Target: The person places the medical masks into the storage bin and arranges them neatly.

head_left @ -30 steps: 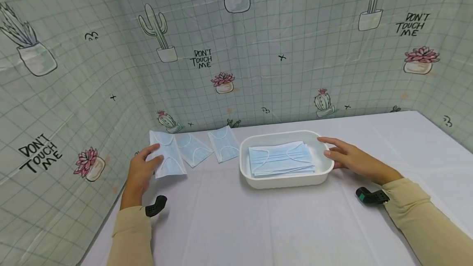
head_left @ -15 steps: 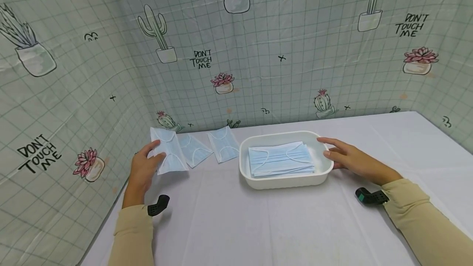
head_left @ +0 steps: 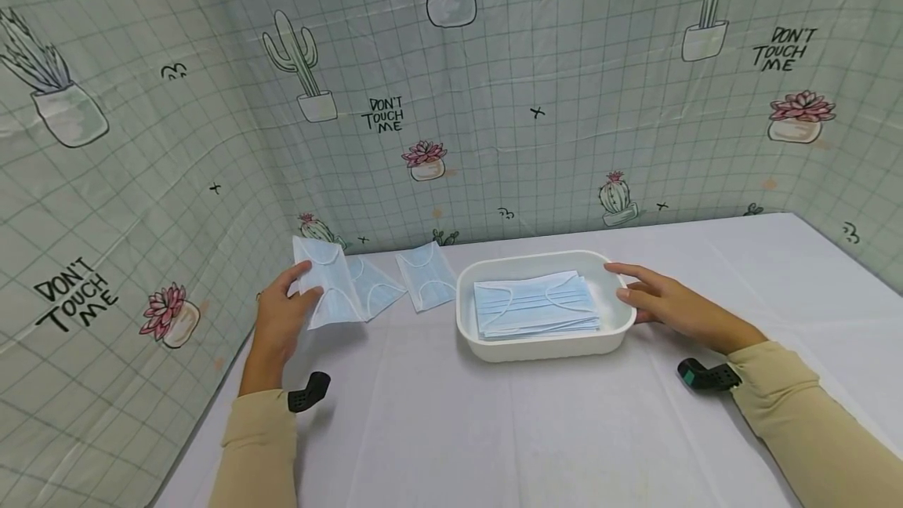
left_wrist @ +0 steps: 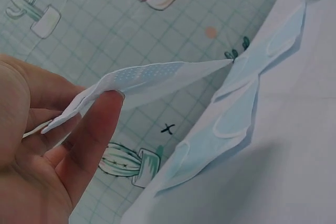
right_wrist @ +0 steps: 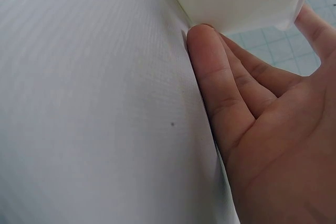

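Note:
My left hand [head_left: 277, 324] pinches a light-blue disposable face mask [head_left: 330, 282] between thumb and fingers, at the table's left. In the left wrist view this mask [left_wrist: 147, 77] is seen nearly edge-on, raised above the table. Two more masks lie flat to its right: one mask [head_left: 377, 288] partly covered by the held one, and another mask [head_left: 427, 276] beside the tray. A white oval-cornered tray [head_left: 546, 349] holds a stack of face masks [head_left: 536, 308]. My right hand [head_left: 680, 308] grips the tray's right end, thumb at the rim and lower fingers [right_wrist: 210, 59] against its outer wall.
A white cloth [head_left: 451, 429] covers the table. Behind and to the left rises a gridded curtain [head_left: 522, 61] printed with cacti. Each wrist carries a small black device, such as the left wrist device [head_left: 309, 393].
The left hand has moved slightly right and lifted its mask, which now overlaps the neighbouring one more in the head view. Right hand and tray stay in place.

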The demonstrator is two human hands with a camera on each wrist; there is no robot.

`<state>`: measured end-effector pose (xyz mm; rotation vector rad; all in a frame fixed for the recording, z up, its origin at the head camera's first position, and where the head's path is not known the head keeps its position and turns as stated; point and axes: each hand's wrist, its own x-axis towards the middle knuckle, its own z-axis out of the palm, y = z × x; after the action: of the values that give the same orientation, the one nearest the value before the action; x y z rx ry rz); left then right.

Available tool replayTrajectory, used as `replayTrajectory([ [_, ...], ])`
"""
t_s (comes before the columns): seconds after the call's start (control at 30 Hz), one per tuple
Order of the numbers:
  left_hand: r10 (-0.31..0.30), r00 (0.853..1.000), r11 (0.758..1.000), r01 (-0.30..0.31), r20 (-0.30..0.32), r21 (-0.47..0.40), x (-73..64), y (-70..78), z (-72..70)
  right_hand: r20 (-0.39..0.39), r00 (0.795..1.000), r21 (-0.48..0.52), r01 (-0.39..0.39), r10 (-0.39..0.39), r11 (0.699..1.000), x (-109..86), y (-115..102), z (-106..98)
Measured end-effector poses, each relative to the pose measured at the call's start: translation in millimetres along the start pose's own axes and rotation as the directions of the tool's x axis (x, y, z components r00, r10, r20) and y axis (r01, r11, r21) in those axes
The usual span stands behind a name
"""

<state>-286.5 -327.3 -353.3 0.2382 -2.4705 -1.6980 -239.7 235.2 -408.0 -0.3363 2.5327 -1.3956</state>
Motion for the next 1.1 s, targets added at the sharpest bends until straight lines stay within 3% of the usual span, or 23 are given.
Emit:
replayTrajectory([
  [0.43,0.071,0.996,0.997,-0.070,0.061,-0.020,-4.5,4.3,11.8,0.006,1.000,-0.001,0.005,-0.005,1.000,-2.3,-3.1,0.0],
  [0.87,0.082,0.992,0.996,-0.086,0.092,0.039,-4.7,3.0,23.8,-0.006,1.000,-0.010,0.006,-0.006,1.000,-1.5,-1.9,0.7],
  [1.1,0.073,0.988,0.997,-0.078,0.134,0.026,-4.3,5.0,29.0,-0.002,1.000,-0.001,0.012,-0.012,1.000,-0.9,-0.6,0.1],
])
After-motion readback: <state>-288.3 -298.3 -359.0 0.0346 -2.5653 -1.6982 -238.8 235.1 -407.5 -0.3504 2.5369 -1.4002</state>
